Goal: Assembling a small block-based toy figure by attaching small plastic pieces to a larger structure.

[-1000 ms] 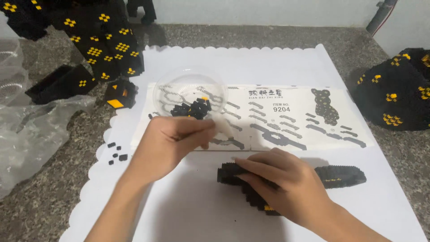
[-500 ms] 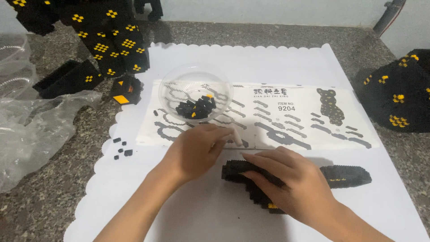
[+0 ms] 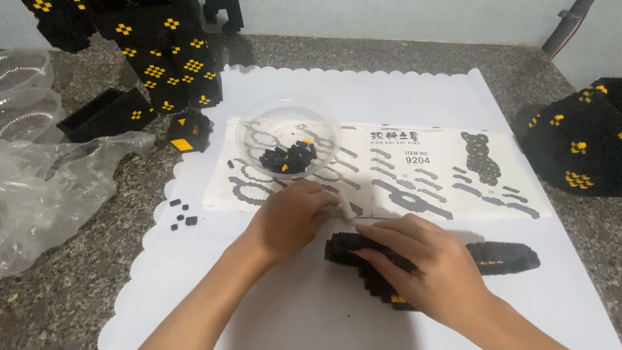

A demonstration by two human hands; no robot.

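On white mat, right hand (image 3: 427,272) grip clamps black brick piece (image 3: 350,246); left hand (image 3: 288,217) grip curled shut, contents hidden.

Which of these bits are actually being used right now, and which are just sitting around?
In use:
left hand
right hand
black brick assembly under the right hand
clear bowl of small bricks
instruction sheet

Lying about:
tall black-and-yellow brick model
dark brick dome
crumpled plastic bag
loose black bricks
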